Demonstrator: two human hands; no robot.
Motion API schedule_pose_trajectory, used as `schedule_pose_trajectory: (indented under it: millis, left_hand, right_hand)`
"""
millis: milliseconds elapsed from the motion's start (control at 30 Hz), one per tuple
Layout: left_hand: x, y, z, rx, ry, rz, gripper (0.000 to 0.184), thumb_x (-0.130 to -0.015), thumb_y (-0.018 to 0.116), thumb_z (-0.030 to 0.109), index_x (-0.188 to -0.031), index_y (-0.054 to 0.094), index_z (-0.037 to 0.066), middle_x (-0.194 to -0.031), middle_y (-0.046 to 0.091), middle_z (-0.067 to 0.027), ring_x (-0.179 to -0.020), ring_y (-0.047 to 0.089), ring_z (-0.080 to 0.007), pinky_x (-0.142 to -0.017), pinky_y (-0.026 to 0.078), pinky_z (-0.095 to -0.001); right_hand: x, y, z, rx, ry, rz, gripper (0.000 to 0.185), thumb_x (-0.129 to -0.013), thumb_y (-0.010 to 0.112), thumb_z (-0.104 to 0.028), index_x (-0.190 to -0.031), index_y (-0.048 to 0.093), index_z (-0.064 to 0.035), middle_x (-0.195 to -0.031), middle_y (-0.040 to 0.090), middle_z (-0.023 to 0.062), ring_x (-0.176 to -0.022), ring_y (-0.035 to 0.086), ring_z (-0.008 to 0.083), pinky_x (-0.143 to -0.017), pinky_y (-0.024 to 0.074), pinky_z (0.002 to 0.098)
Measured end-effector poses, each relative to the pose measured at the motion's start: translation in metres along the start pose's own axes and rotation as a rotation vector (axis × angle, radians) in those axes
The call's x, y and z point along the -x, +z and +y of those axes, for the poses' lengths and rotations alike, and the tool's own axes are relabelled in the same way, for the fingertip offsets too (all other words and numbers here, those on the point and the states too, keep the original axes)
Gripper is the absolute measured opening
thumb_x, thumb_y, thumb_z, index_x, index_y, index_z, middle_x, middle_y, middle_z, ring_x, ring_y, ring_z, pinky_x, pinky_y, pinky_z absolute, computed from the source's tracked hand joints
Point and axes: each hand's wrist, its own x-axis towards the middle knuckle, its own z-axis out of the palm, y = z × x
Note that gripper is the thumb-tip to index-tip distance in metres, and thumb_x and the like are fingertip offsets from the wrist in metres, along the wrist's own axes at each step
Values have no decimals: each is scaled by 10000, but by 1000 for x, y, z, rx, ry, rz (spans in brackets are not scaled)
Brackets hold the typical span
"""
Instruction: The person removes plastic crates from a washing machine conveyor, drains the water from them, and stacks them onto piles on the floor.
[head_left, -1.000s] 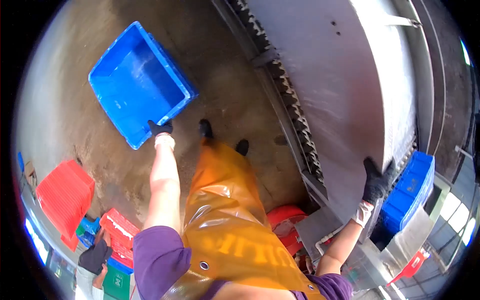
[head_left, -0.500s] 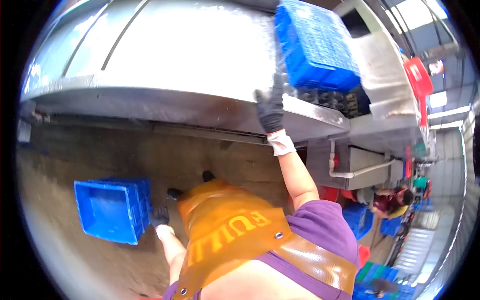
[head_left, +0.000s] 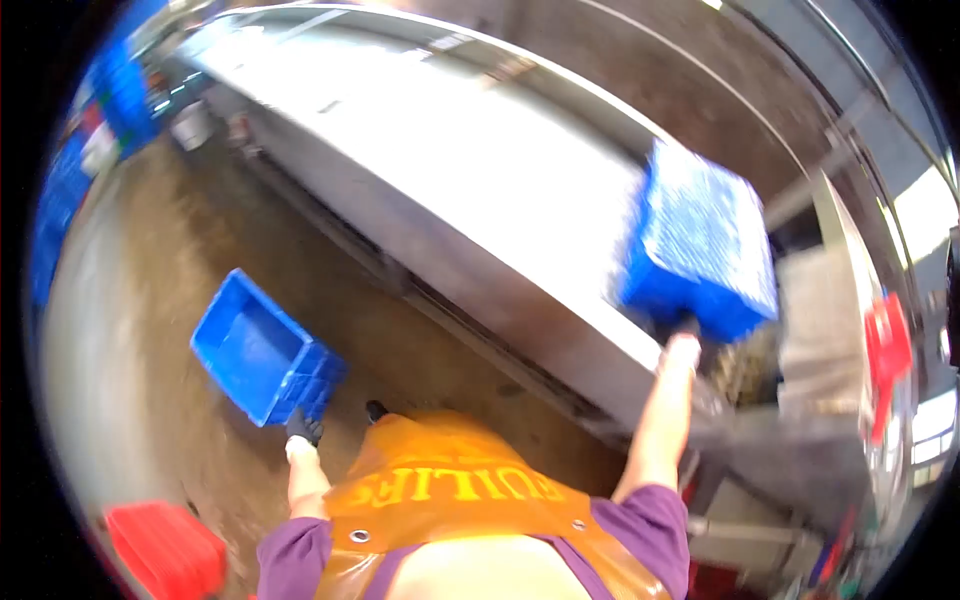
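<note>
A blue plastic crate [head_left: 245, 355] hangs tilted at my left side, its open mouth facing me. My left hand [head_left: 304, 427], in a dark glove, grips that crate by its near lower rim. Up on the right, a second blue crate [head_left: 705, 220] rests at the end of the metal table [head_left: 480, 185], showing a pale textured upper face. My right hand [head_left: 687, 325], gloved too, is at this crate's near lower edge; its fingers are blurred and partly hidden against the crate.
A red crate [head_left: 165, 550] sits on the floor at lower left. Blue crates [head_left: 120, 100] are stacked at far left, near a white bucket [head_left: 190, 125]. A red scoop-like tool [head_left: 886, 350] hangs at the right, beside a grey cloth-like sheet [head_left: 822, 320].
My view has swung to the left. My right hand has gone from spread over the table edge to the second crate's lower edge. The first crate is still in my left hand.
</note>
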Motion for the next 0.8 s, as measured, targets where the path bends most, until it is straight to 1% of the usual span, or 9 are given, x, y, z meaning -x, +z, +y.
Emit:
schedule_pose_trajectory:
  millis: [67,133,167,367,467,567,600,633,800]
  left_hand:
    - [-15,0,-6,-78,23,-74,549,-806,528,459,-1230,393,136,-1176,456,-145,-940,489,-309,-682,460,-446]
    - [-10,11,-15,23,29,-97,531,-804,548,428,-1219,410,127,-1130,466,-153,-875,487,-308,-663,447,-433]
    - [-8,14,-18,6,43,-155,535,-805,546,419,-1231,411,126,-1138,460,-162,-919,483,-336,-705,446,-446]
    - [60,65,10,-209,197,-239,342,-792,564,376,-1007,546,111,-894,548,-78,-717,509,-221,-619,451,-369]
    - [42,105,25,-707,496,-387,268,-801,574,320,-952,562,98,-837,545,-58,-668,499,-182,-585,446,-331]
    - [174,172,60,-555,615,-436,293,-792,596,287,-942,583,36,-841,570,-75,-758,537,-179,-644,452,-318]
    - [181,192,61,-583,723,-477,333,-783,602,285,-946,593,-5,-832,594,-90,-815,563,-204,-704,460,-325]
    - [209,209,65,-561,902,-550,376,-785,605,302,-995,578,-8,-902,591,-106,-860,557,-212,-762,446,-315]
    - [370,247,93,-610,1350,-917,602,-758,676,329,-1203,432,5,-1188,485,-122,-1097,457,-196,-934,377,-324]
  right_hand:
    - [51,23,7,44,-307,-13,555,-932,198,-407,-1382,240,-84,-1430,236,53,-1304,230,217,-1080,146,369]
    - [38,49,-20,-476,-104,-55,601,-914,254,-456,-1388,214,-89,-1446,187,47,-1322,174,198,-1085,130,361]
    - [-65,-44,-10,1,-253,139,585,-888,373,-462,-1334,340,-86,-1383,314,70,-1240,321,219,-1054,207,357]
    - [43,61,-38,285,-531,537,354,-836,549,-186,-1139,502,-9,-1145,511,118,-990,504,247,-844,434,395]
    - [67,100,-38,195,-729,231,384,-778,611,-77,-1131,477,-7,-1126,509,135,-986,504,249,-861,434,391]
    - [60,133,-18,497,-1054,-151,525,-767,611,-98,-1232,393,8,-1167,493,158,-1005,502,234,-880,415,327]
    - [146,210,-39,522,-776,-223,585,-705,550,19,-1258,361,48,-1199,470,171,-1049,475,269,-919,385,361]
    - [143,240,-32,691,-902,26,560,-675,528,-7,-1217,397,50,-1158,497,176,-1035,484,279,-899,398,360]
    - [119,320,28,731,-1127,-174,475,-621,695,-71,-1048,487,-61,-862,610,109,-720,586,225,-636,474,329]
